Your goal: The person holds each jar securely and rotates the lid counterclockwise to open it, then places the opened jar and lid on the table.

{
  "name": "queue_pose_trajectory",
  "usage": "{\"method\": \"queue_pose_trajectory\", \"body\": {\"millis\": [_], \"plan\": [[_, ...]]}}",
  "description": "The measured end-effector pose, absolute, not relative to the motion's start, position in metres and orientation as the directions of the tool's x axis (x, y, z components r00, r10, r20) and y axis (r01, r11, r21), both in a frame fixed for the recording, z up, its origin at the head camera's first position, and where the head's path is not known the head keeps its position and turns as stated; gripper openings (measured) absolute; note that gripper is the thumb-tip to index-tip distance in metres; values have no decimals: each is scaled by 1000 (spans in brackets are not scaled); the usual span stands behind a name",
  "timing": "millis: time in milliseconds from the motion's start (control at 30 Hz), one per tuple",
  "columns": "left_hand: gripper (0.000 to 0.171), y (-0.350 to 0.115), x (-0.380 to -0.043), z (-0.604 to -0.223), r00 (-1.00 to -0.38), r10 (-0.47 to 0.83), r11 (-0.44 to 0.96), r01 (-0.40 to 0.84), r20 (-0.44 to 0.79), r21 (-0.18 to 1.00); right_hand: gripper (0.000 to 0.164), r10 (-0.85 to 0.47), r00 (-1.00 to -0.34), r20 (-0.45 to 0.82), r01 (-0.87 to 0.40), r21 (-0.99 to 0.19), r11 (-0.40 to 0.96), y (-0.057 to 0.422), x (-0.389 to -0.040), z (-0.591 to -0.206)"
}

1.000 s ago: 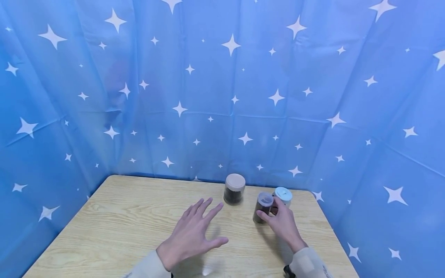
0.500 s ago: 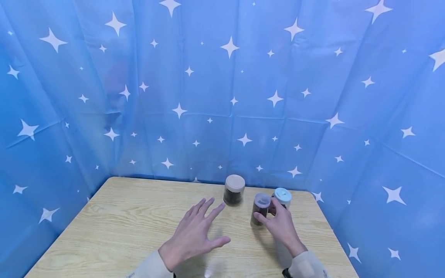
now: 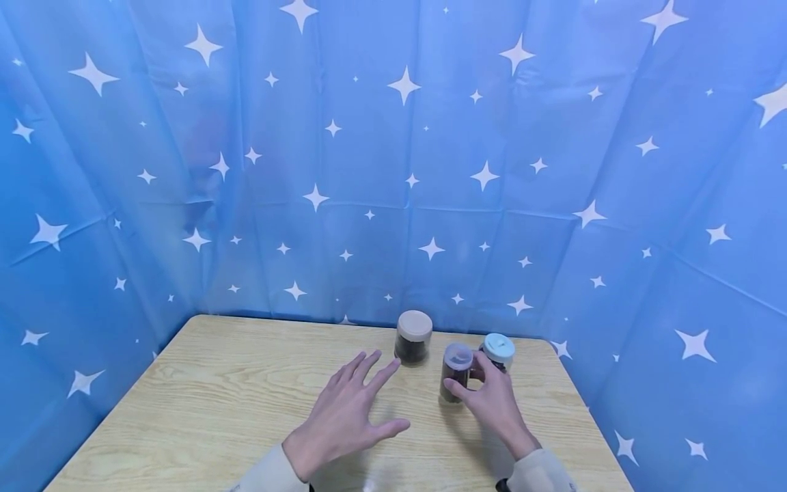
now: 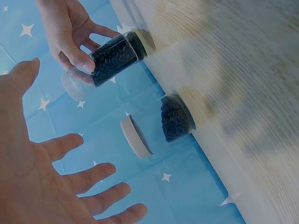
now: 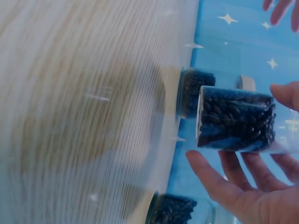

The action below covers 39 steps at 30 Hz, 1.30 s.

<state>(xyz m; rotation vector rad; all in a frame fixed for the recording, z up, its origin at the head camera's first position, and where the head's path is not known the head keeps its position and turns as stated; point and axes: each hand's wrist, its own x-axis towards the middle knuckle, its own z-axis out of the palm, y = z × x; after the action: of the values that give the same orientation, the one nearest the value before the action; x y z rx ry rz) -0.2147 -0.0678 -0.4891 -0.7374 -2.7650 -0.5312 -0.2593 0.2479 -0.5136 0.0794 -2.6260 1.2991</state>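
Observation:
My right hand (image 3: 496, 410) grips a clear jar (image 3: 453, 384) of dark beans between thumb and fingers. The jar is upright, close over the wooden table, with a translucent top. In the right wrist view the beans (image 5: 236, 119) fill most of its visible body. Palm down and fingers spread, my left hand (image 3: 344, 417) hovers over the table left of that jar, holding nothing. Just beyond its fingertips stands a wider jar (image 3: 412, 342) with a pale lid, partly filled with dark beans. A blue-lidded jar (image 3: 499, 348) stands behind my right hand, which partly hides it.
The light wooden table (image 3: 203, 403) has its far edge close behind the jars. A blue curtain (image 3: 369, 164) with white stars hangs around the back and sides.
My right hand has carried the held jar a little left and toward me, widening its gap from the blue-lidded jar. My left hand has hardly moved, fingers still spread.

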Motion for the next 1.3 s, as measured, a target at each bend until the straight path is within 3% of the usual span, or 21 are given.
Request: {"method": "queue_pose_trajectory", "body": {"millis": [767,1300], "plan": [[94,-60,-216,-485,-827,446,777,548,343,310,64,3,-980,199,-169,-841,514,236,-248,-510],[94,-54,-219,-481,-805,456,781,566,379,263,63,-3,-977,212,-183,-838,513,231,-244,-510]]}}
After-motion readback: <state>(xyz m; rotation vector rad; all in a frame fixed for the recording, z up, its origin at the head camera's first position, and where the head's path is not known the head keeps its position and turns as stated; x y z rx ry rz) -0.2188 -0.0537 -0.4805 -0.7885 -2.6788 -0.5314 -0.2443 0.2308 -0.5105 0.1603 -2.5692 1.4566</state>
